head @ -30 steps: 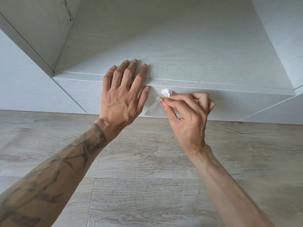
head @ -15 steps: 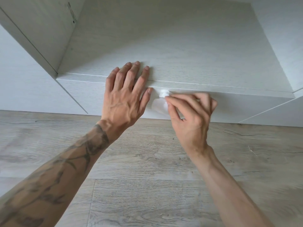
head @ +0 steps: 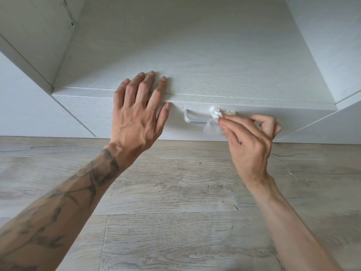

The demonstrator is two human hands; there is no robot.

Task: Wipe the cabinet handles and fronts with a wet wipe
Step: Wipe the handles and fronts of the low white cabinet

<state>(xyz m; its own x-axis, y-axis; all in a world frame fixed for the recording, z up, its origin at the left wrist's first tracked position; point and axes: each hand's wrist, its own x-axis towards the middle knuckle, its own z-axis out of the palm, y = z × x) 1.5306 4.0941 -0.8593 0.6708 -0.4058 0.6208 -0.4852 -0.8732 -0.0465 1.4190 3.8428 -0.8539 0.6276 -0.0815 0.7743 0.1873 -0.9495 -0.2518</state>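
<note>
Head view looks down on a white wood-grain cabinet front (head: 101,112) above a pale plank floor (head: 175,192), with a white bar handle (head: 192,121) fixed near its upper edge. The left hand (head: 136,116) lies flat, its fingers (head: 145,83) straight and spread over the edge onto the cabinet top (head: 195,55), the thumb resting on the front just left of the handle. The right hand (head: 252,141) pinches a crumpled white wet wipe (head: 214,119) between thumb and curled fingers (head: 234,122), holding it against the right part of the handle, which the wipe covers there.
</note>
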